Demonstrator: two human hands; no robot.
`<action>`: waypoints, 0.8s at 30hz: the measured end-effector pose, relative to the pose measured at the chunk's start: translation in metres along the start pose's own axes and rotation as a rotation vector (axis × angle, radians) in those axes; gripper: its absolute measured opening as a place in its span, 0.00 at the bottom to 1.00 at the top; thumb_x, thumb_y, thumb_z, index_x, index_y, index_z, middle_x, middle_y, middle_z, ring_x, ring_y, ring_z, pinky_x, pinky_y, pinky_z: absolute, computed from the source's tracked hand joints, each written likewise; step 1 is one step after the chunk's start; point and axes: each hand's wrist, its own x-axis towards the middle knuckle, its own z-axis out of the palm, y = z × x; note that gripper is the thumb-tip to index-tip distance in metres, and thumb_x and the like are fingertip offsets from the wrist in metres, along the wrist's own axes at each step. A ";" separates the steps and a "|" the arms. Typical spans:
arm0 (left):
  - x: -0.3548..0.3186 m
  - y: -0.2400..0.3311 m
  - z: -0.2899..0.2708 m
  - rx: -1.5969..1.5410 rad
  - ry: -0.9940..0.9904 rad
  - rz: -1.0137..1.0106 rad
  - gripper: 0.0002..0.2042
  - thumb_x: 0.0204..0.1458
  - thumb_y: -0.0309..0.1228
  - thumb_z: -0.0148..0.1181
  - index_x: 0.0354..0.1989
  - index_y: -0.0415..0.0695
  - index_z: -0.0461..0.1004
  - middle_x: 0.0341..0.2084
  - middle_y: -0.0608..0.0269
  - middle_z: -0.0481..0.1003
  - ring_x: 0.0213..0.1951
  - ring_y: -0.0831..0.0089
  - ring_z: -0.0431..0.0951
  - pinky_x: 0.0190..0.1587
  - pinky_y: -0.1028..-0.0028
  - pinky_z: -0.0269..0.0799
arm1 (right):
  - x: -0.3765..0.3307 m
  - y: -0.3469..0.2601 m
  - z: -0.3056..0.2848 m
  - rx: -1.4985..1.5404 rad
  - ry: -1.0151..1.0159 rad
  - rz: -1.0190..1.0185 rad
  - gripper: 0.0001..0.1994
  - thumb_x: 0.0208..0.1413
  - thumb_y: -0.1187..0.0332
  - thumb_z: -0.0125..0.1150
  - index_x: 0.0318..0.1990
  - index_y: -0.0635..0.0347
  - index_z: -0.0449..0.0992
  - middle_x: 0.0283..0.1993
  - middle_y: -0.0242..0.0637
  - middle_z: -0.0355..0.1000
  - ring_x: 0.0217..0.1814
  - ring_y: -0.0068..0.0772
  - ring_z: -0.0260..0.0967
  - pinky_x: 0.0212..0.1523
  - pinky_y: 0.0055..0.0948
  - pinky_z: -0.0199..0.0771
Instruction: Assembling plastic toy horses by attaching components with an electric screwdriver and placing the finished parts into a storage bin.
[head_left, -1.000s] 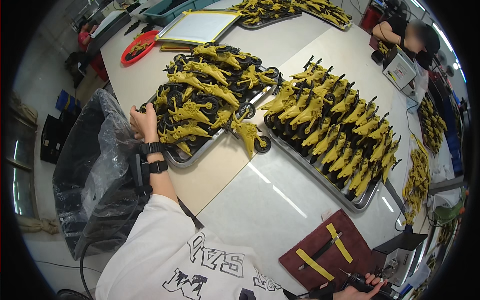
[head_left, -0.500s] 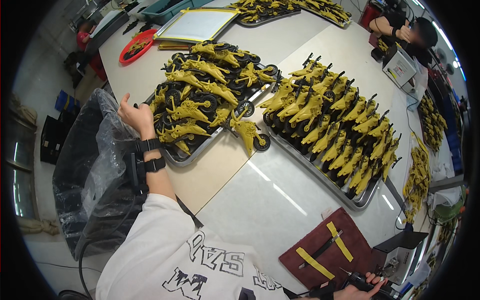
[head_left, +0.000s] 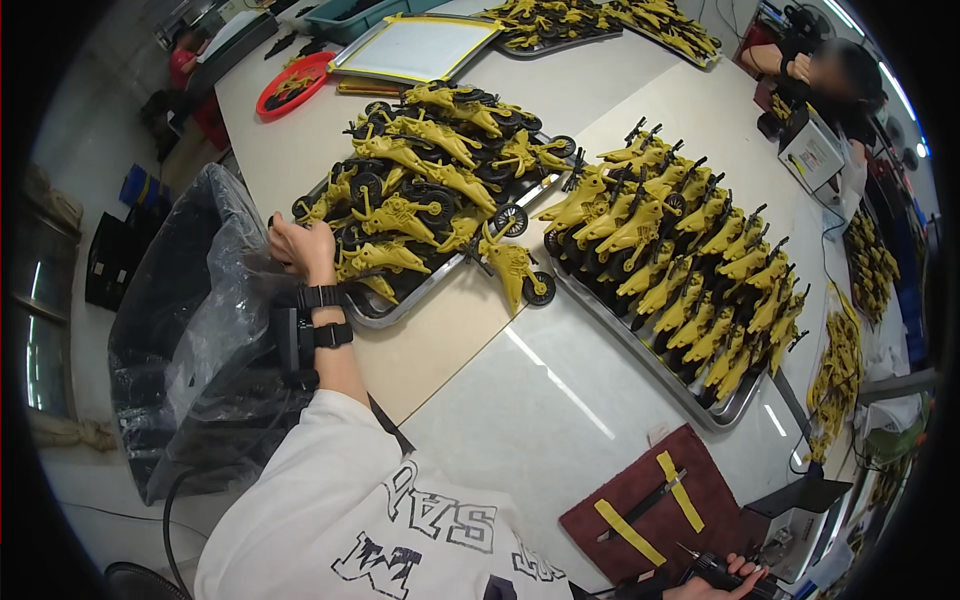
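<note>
My left hand point(head_left: 303, 248) is at the left edge of a metal tray point(head_left: 385, 316) heaped with yellow-and-black toy motorcycles point(head_left: 400, 215), beside a big clear plastic bag point(head_left: 215, 300). Its fingers are curled in; whatever they hold, if anything, is hidden. At the lower right my right hand point(head_left: 722, 588) grips a black electric screwdriver point(head_left: 712, 567), its thin bit pointing up and left over a dark red cloth pad point(head_left: 640, 510). One toy motorcycle point(head_left: 515, 268) lies apart on the table by the tray's near side.
A second metal tray point(head_left: 690, 402) holds rows of upright toy motorcycles on the right. Farther off are a red basin point(head_left: 295, 87), a yellow-edged white frame point(head_left: 415, 48) and more yellow parts. A control box point(head_left: 810, 155) stands near a co-worker point(head_left: 845, 85) at the far right.
My left hand has drawn its raised, spread fingers inward beside the heaped tray. The view has shifted slightly. My right hand remains on the screwdriver.
</note>
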 end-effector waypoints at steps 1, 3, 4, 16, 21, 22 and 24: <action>-0.001 0.001 0.001 0.023 -0.037 -0.070 0.26 0.42 0.24 0.54 0.55 0.44 0.63 0.55 0.49 0.60 0.59 0.53 0.57 0.59 0.54 0.51 | -0.001 0.000 0.002 -0.007 0.017 -0.002 0.06 0.52 0.69 0.57 0.37 0.56 0.70 0.20 0.27 0.61 0.21 0.25 0.63 0.23 0.24 0.66; 0.005 -0.009 -0.001 -0.034 -0.074 0.011 0.26 0.41 0.23 0.53 0.54 0.45 0.63 0.54 0.50 0.61 0.59 0.53 0.57 0.59 0.55 0.51 | -0.002 -0.002 0.003 -0.015 0.036 -0.005 0.07 0.52 0.69 0.57 0.38 0.56 0.70 0.20 0.27 0.61 0.21 0.25 0.63 0.23 0.24 0.66; 0.009 -0.014 -0.001 -0.092 -0.112 0.092 0.26 0.40 0.21 0.52 0.54 0.46 0.64 0.54 0.50 0.61 0.58 0.53 0.58 0.59 0.55 0.51 | -0.002 -0.003 0.002 -0.020 0.024 -0.018 0.07 0.52 0.69 0.57 0.38 0.56 0.70 0.20 0.27 0.61 0.21 0.25 0.63 0.22 0.24 0.66; 0.014 0.014 -0.001 -0.274 -0.493 0.360 0.23 0.60 0.45 0.40 0.55 0.40 0.67 0.55 0.41 0.63 0.60 0.47 0.58 0.61 0.59 0.51 | -0.001 -0.003 0.001 0.012 0.010 -0.018 0.06 0.52 0.68 0.56 0.36 0.58 0.70 0.19 0.27 0.62 0.20 0.25 0.61 0.24 0.24 0.62; -0.090 0.103 -0.102 -0.852 -0.465 0.609 0.24 0.54 0.37 0.51 0.58 0.39 0.61 0.61 0.43 0.53 0.63 0.48 0.54 0.64 0.59 0.46 | 0.003 -0.003 -0.012 0.012 -0.019 -0.040 0.06 0.53 0.66 0.54 0.35 0.58 0.71 0.21 0.29 0.63 0.22 0.27 0.62 0.26 0.26 0.62; -0.109 0.116 -0.119 -0.892 -0.538 0.728 0.27 0.50 0.36 0.56 0.59 0.41 0.61 0.63 0.44 0.51 0.63 0.49 0.52 0.64 0.57 0.45 | 0.006 -0.003 -0.013 0.015 -0.007 -0.035 0.06 0.53 0.66 0.54 0.35 0.58 0.71 0.21 0.29 0.63 0.22 0.27 0.62 0.26 0.26 0.62; -0.131 0.126 -0.139 -0.498 -0.730 1.157 0.33 0.41 0.37 0.63 0.59 0.46 0.61 0.63 0.44 0.49 0.64 0.49 0.49 0.63 0.48 0.42 | 0.005 -0.003 -0.012 0.017 -0.015 -0.029 0.07 0.53 0.66 0.54 0.36 0.58 0.71 0.21 0.28 0.63 0.22 0.27 0.62 0.26 0.26 0.62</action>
